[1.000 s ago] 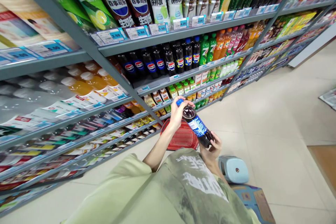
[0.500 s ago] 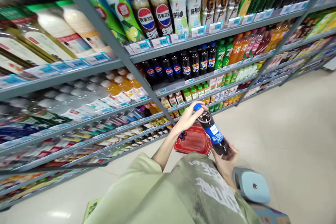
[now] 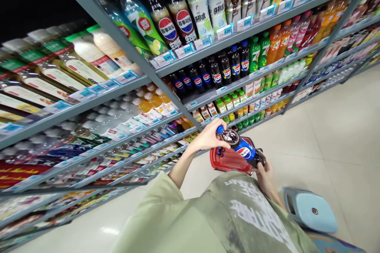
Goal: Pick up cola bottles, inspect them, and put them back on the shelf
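Observation:
I hold a dark cola bottle [image 3: 241, 150] with a blue cap and blue label, tilted, in both hands just in front of my chest. My left hand [image 3: 208, 137] is closed round its neck, below the cap. My right hand [image 3: 264, 172] grips its base from beneath. A red shopping basket [image 3: 228, 160] sits on the floor right behind the bottle. The same cola stands in a row [image 3: 208, 75] on the middle shelf ahead.
Grey shelving [image 3: 124, 47] full of drink bottles runs along my left and ahead, with price tags on the shelf edges. A light blue stool [image 3: 310, 209] stands by my right side. Pale tiled floor [image 3: 335, 126] stretches to the right.
The view has swung left and up. I have turned the bottle in my hands so its logo faces up and it lies flatter; both hands keep their hold.

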Demonstrator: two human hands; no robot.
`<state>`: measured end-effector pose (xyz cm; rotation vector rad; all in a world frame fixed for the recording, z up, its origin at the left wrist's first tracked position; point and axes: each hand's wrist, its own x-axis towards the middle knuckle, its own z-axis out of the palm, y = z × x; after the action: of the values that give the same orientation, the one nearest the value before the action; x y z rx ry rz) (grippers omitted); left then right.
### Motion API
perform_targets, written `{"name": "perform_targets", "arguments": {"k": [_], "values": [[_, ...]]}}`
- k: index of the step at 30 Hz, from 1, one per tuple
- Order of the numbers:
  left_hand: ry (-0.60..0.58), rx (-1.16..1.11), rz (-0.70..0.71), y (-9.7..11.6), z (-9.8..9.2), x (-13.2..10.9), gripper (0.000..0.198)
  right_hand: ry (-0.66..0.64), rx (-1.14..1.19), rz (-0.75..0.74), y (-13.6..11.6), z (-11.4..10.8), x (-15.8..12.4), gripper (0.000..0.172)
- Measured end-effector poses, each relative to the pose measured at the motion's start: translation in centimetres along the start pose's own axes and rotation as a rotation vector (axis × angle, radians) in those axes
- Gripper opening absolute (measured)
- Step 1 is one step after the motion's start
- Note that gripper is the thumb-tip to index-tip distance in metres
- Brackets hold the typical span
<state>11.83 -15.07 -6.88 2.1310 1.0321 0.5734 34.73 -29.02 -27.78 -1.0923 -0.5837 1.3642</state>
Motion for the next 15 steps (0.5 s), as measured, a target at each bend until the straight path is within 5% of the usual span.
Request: {"name": "perform_targets", "arguments": {"k": [4,9,15], "values": [[0.036,0.095,0.024,0.8,0.2,0.2,0.064,-0.115,0.107,0.21,-0.6,1.1,0.2,0.094],[0.081,0.133,0.041,2.6,0.2,0.8,0.059,-0.226,0.223,0.281,-0.7,1.8,0.7,0.096],[0.099,0.33,0.101,3.2,-1.4,1.7,0.049,-0.27,0.16,0.308,-0.9,0.6,0.4,0.072]]}}
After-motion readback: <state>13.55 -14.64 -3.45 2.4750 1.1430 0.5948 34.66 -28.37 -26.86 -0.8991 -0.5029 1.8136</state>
